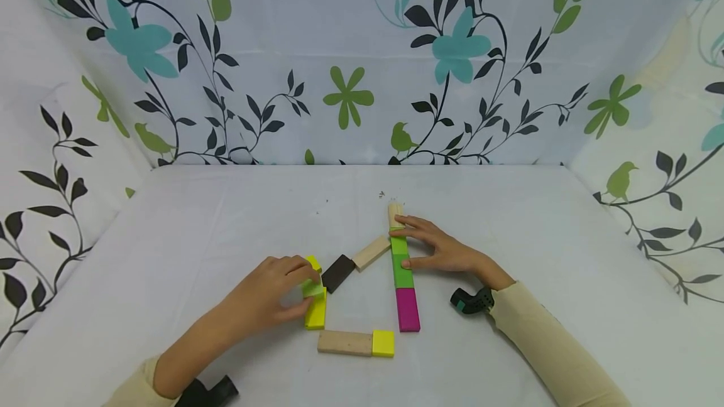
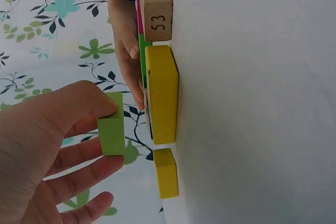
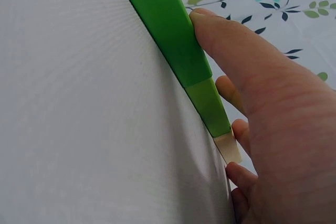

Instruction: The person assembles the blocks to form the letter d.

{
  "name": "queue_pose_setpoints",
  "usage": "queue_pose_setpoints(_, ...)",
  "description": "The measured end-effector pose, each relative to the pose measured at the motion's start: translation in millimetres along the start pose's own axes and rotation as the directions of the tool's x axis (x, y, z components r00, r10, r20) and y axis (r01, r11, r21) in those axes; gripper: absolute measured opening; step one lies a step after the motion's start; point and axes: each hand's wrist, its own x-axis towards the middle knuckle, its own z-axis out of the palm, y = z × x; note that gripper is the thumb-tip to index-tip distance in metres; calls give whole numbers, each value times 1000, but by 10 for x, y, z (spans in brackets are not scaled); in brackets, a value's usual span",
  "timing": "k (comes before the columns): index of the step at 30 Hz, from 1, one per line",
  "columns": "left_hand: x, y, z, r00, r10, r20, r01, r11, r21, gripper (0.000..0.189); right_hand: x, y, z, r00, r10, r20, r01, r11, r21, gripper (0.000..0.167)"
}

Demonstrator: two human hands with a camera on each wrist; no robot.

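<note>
My left hand (image 1: 263, 294) pinches a small light green block (image 2: 112, 137) between thumb and fingers, above two yellow blocks (image 1: 317, 314) on the left side of the layout. In the left wrist view that green block hangs apart from the yellow ones. My right hand (image 1: 444, 250) rests on the right-hand row, fingers extended. Its fingertips touch the pale wooden block (image 1: 394, 211) and the light green block (image 1: 398, 245), while the thumb lies at the edge of the darker green block (image 3: 178, 40). A magenta block (image 1: 408, 309) ends this row at the near side.
A dark brown block (image 1: 338, 274) and a light wooden block (image 1: 371, 252) run slantwise between the two sides. In front lie a long wooden block (image 1: 344, 343) and a yellow square block (image 1: 383, 343). White cloth (image 1: 481, 357) covers the table; a patterned curtain (image 1: 317, 30) hangs behind.
</note>
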Motion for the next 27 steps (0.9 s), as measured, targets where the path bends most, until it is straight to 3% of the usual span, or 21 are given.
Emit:
queue_pose_setpoints(5, 99, 133, 34, 993, 112, -41, -112, 994, 16, 28, -12, -6, -7, 1000, 1, -2, -1, 1000, 7, 61)
queue_pose_setpoints(9, 175, 291, 73, 985, 173, -20, -172, 984, 40, 29, -17, -13, -8, 1000, 4, -3, -4, 1000, 7, 60)
queue_pose_setpoints(17, 290, 573, 160, 952, 307, 2, -306, 949, 75, 29, -8, -3, -2, 1000, -10, -9, 10, 1000, 0, 59)
queue_pose_setpoints(22, 369, 694, 195, 933, 361, -11, -359, 931, 67, 28, -5, -7, -9, 1000, -12, -10, 12, 1000, -4, 59)
queue_pose_setpoints(27, 445, 801, 248, 929, 370, 28, -370, 929, -1, 29, -9, 2, -6, 1000, -10, -8, 10, 1000, -8, 60)
